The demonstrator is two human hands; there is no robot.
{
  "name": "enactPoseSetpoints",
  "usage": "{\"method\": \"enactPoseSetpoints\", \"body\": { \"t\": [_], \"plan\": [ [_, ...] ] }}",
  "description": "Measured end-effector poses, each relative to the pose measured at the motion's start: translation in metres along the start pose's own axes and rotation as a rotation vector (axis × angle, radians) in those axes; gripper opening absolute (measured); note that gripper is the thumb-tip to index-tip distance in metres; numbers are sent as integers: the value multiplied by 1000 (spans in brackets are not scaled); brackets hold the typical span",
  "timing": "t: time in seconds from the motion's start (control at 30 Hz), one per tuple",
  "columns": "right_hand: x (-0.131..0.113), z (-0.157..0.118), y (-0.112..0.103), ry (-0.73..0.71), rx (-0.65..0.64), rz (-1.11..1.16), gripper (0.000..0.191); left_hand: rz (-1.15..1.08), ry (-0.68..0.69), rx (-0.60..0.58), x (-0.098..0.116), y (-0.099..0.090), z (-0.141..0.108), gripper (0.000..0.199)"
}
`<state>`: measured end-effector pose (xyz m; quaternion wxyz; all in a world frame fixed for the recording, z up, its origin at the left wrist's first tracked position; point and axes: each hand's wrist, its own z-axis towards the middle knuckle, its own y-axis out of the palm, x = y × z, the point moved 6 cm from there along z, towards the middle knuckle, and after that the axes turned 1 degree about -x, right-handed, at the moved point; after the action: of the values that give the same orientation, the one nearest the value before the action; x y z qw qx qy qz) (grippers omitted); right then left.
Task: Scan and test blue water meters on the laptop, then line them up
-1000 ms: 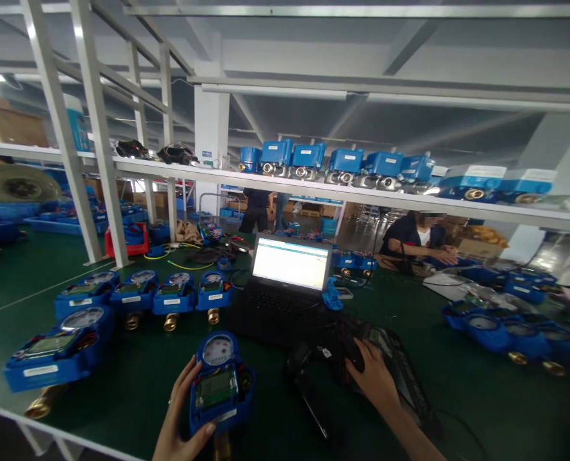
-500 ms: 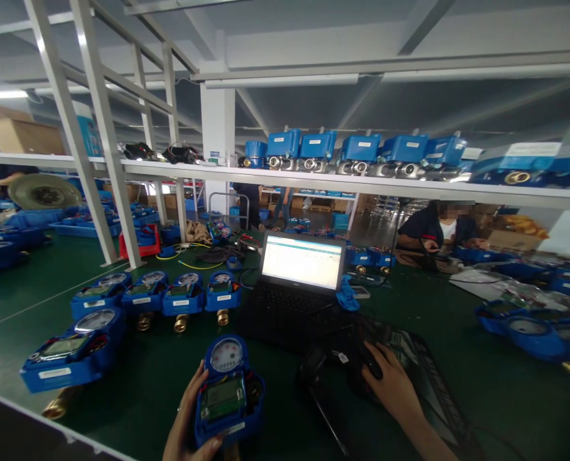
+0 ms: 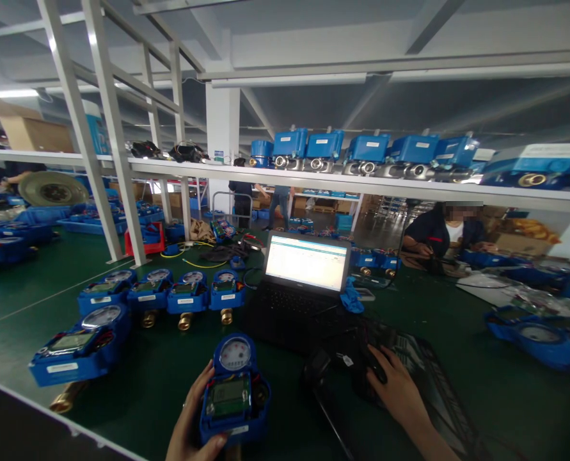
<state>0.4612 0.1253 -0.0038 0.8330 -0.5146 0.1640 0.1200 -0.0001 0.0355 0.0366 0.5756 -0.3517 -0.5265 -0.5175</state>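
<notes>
Everything on the green worktop (image 3: 157, 374) is sitting slightly farther right in view than half a second ago, while both hands are keeping their places. Near the worktop's front edge, the left hand (image 3: 189, 416) is clasping a blue meter (image 3: 229, 397), its fingers lying along the left side and its thumb pressing on the near face; the round dial is facing up, with the small display lying nearer the edge. Farther right, the right hand (image 3: 402, 390) is curving over a black mouse (image 3: 379, 370), thumb and fingers wrapping it. Between the hands, a black handheld device (image 3: 318, 366) is sitting just beside the open laptop (image 3: 308, 262), whose screen is glowing. Left of the laptop, four blue meters (image 3: 187, 299) are standing in a row; another meter (image 3: 73, 366) is resting by the front edge. Beyond the worktop's right part, a co-worker (image 3: 428, 230) is leaning forward.
</notes>
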Motion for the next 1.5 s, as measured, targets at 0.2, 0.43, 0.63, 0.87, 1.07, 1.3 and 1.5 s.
{"method": "enactPoseSetpoints", "body": {
  "t": [0.2, 0.43, 0.63, 0.87, 1.07, 1.3, 1.5],
  "plan": [
    [2, 0, 1, 7, 13, 0, 52, 29, -3, 8, -2, 0, -1, 73],
    [3, 0, 0, 35, 13, -10, 54, 42, -13, -8, -11, -1, -1, 75],
    [1, 0, -2, 23, 37, -13, 51, 42, 32, -1, -13, -3, 1, 73],
    [3, -1, 0, 33, 18, -22, 53, 37, 37, 22, -12, -2, 1, 76],
    [1, -1, -1, 34, -9, -33, 53, 34, 47, 1, -16, -4, 3, 74],
    [4, 0, 1, 7, -15, 7, 51, 67, 57, -4, -10, -3, 2, 73],
    [-41, -11, -34, -38, 178, 27, 52, 147, 74, -150, -24, -9, 7, 71]
  ]
}}
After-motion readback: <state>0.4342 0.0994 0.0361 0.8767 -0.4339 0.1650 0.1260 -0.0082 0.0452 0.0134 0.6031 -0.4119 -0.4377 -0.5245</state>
